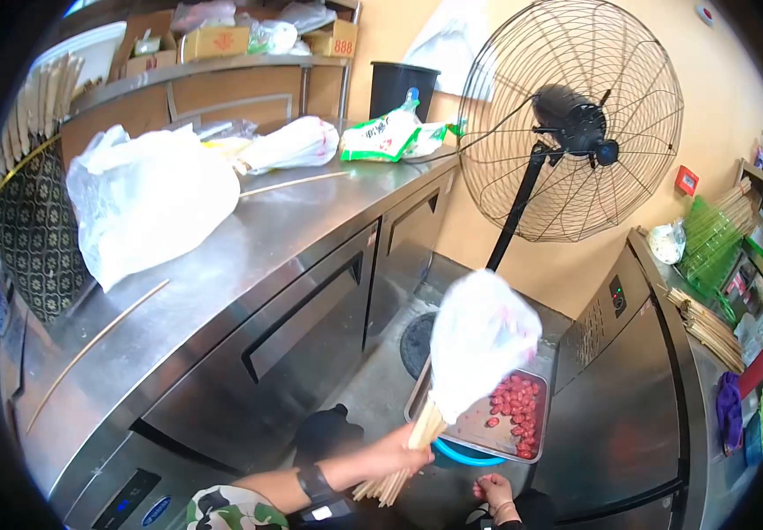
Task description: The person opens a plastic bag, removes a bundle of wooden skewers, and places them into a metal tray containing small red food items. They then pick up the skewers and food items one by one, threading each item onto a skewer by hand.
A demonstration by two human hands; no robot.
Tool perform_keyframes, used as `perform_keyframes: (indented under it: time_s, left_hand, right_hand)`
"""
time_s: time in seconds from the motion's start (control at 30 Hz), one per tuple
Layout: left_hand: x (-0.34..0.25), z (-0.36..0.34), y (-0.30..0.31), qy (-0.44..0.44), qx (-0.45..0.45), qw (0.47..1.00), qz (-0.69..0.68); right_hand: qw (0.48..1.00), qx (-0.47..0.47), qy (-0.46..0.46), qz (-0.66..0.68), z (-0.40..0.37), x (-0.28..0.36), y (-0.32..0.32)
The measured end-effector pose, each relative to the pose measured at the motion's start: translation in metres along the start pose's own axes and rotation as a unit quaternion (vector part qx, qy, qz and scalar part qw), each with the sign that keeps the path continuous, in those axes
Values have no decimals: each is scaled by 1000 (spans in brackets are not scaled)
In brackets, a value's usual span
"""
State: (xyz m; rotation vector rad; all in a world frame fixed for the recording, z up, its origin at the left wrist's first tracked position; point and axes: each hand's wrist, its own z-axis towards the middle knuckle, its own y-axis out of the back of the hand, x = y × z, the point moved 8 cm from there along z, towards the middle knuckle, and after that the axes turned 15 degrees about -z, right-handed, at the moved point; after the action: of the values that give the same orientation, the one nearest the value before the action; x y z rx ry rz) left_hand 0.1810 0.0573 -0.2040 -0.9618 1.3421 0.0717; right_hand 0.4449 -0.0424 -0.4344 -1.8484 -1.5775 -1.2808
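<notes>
Got a steel counter along the left, with a steel cabinet at right. Black wire fan between them, near the wall. On the counter, a big white plastic bag. Down low, a metal tray, just above the rim of a blue basin. In front of the tray in view, hiding part of it: a bundle of sticks, tilted, upper end inside a cloudy white bag, bare lower ends poking out below the fist. Can't tell about contact with the tray. Left hand: wrapped around the sticks, clamped just below the bag. Right hand: just below the tray, near the basin, fingers curled inward; can't tell if pinching anything. Dark wristband on the left wrist. Smallest: red pieces, clustered at the tray's right side.
</notes>
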Motion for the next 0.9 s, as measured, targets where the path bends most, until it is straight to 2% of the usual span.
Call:
perform_keyframes:
  time_s: [0.07, 0.17, 0.2, 0.23, 0.27, 0.33, 0.37, 0.4, 0.43, 0.47, 0.5, 0.53, 0.6, 0.63, 0.67, 0.7, 0.73, 0.77, 0.83, 0.9]
  left_hand:
    - [-63, -7, -10, -60, -9, 998, -35]
    - [-164, -21, -15, -142, -55, 988, 31]
    - [-196, -27, -9, -167, -79, 983, 13]
    - [-229, -33, -7, -170, -114, 978, 27]
    - [-261, -38, 5, -185, -139, 972, 52]
    - [-328, -48, 20, -196, -127, 971, 48]
    - [-367, -58, 43, -231, -212, 937, 156]
    - [-397, -66, 60, -237, -267, 914, 193]
    - [-422, -76, 79, -297, -286, 894, 175]
    - [-435, -90, 94, -243, -383, 859, 237]
    - [-453, -103, 99, -225, -480, 774, 346]
    - [-459, -105, 87, -305, -499, 742, 329]
    - [-475, -82, 84, -421, -414, 732, 340]
    - [-464, -70, 47, -448, -389, 721, 359]
    - [-451, -53, 25, -473, -324, 728, 376]
    - [-438, -34, 5, -446, -301, 727, 427]
    - [-408, -14, -28, -424, -194, 804, 369]
    - [-378, 6, -44, -340, -212, 844, 356]
    - [-326, 27, -107, -304, -74, 876, 366]
    - [-272, 54, -137, -247, 47, 920, 300]
  right_hand:
    - [999, 27, 13, -30, 5, -13, 0]
    - [998, 38, 29, -34, 16, -39, -7]
    - [998, 40, 39, -41, 25, -46, -6]
    - [992, 52, 74, -89, -26, 10, -4]
    - [990, 59, 93, -89, -20, -1, -4]
    - [982, 70, 117, -132, -16, -9, -3]
    - [978, 62, 118, -159, -17, -5, -2]
    - [974, 53, 117, -186, -21, -4, -1]
    - [970, 44, 113, -213, -23, -5, 0]
    - [967, 47, 119, -221, -19, -11, 0]
    - [964, 49, 125, -228, -15, -14, -2]
    - [962, 52, 131, -232, -9, -17, -6]
    - [951, 45, 175, -250, -4, -20, -11]
    - [944, 47, 195, -262, -6, -19, -15]
    - [943, 60, 197, -260, -7, -20, -20]
    - [942, 75, 201, -258, -5, -17, -26]
    - [940, 90, 207, -256, -3, -14, -32]
    - [934, 97, 206, -275, 0, -12, -36]
    - [924, 106, 198, -310, 2, -12, -41]
    - [941, 110, 172, -271, 8, -18, -45]
